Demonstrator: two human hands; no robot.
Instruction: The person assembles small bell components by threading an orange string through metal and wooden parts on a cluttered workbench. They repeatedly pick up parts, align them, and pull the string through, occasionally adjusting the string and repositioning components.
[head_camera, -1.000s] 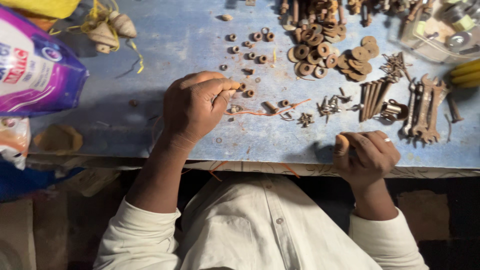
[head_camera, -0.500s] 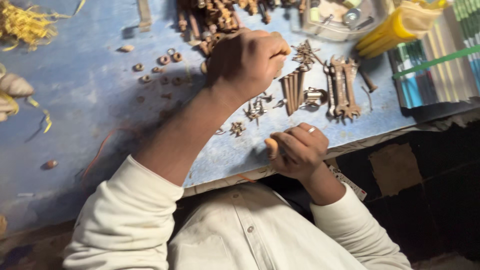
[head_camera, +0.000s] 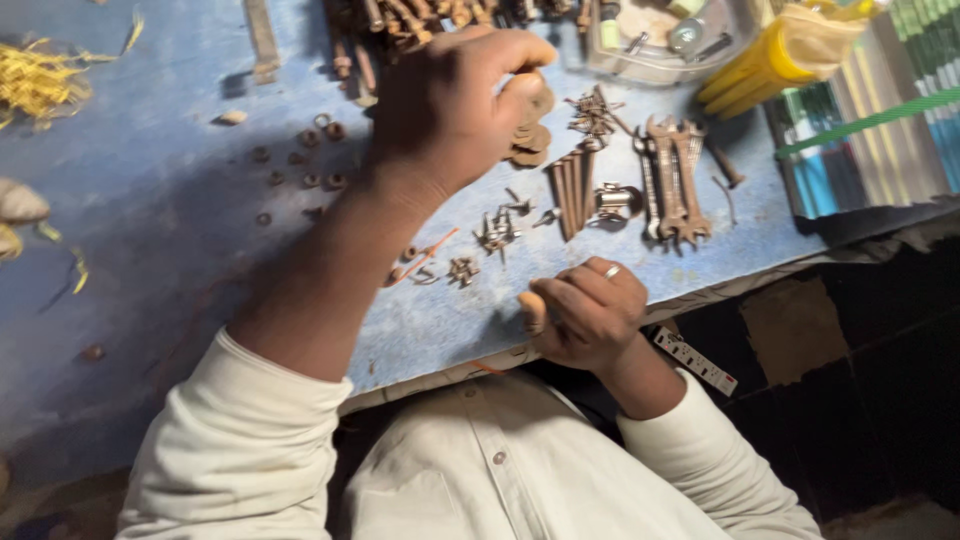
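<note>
Now our left hand reaches across the worn blue bench, fingers pinched on the pile of rusty brown round washers beneath it; we judge this a sorting pick, calling for a clean lift. Nearer us, our right hand rests loosely curled at the bench edge, rusty nails and spanners beyond it.
</note>
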